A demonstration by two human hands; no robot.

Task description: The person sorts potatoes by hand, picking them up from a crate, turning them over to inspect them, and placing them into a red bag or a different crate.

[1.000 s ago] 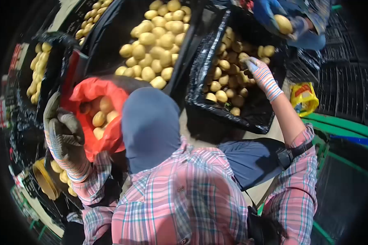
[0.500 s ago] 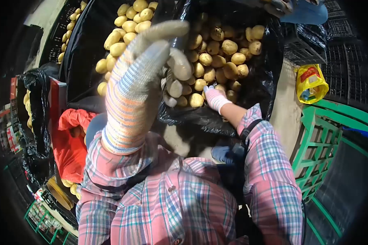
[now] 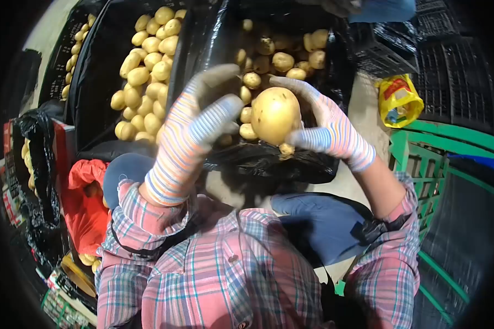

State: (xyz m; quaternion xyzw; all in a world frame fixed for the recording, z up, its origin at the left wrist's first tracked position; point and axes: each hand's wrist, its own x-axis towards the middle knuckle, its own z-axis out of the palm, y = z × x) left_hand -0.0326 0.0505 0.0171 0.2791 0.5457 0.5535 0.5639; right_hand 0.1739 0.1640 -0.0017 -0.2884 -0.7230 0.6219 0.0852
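Observation:
A large yellow potato (image 3: 275,115) is held up in front of me, over the black-lined crate (image 3: 282,170). Fingers and thumb of my right hand (image 3: 326,120), in a striped glove, close on its right side. My left hand (image 3: 195,123), gloved the same way, is just left of the potato with a gap between; its fingers and thumb are curved and apart, with nothing seen in them. Below and beyond the hands, loose potatoes (image 3: 282,62) lie in the crate, partly hidden by the hands and the held potato.
Another black-lined crate with many potatoes (image 3: 148,82) is at the left. A red bag (image 3: 85,208) stands near my left elbow. To the right are a yellow bag (image 3: 400,101), black crates (image 3: 387,52) and a green frame (image 3: 417,159). Another person's blue clothing (image 3: 381,10) shows at the top.
My right hand has come up from the potatoes and now grips a large potato. My left hand has lowered, and its fingers are apart. The view has shifted slightly.

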